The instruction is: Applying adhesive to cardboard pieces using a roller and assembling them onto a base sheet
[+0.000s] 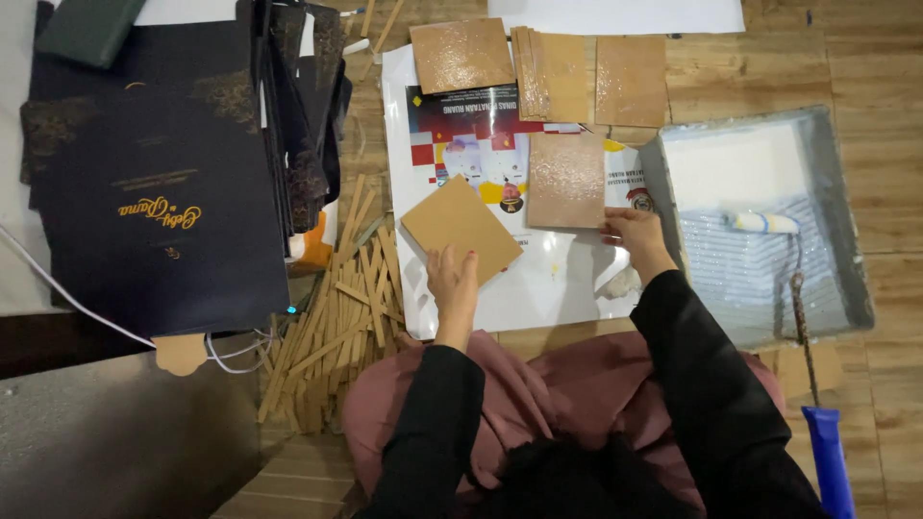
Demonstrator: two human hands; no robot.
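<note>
My left hand (452, 281) grips the near edge of a plain brown cardboard square (460, 227) and holds it tilted over a white poster sheet (538, 288). My right hand (635, 235) rests its fingers on the lower right corner of a glossy, glue-wet cardboard square (566, 180) lying on the poster's printed part. Further away lie more coated squares: one (461, 55) at the left, a fanned stack (552, 75) in the middle and one (631, 81) at the right.
A grey paint tray (835, 192) with white glue and a small roller (766, 223) on a blue handle (829, 459) sits at the right. Dark navy folders (163, 202) are piled at the left. Thin wooden strips (336, 327) lie scattered beside them. The floor is wood.
</note>
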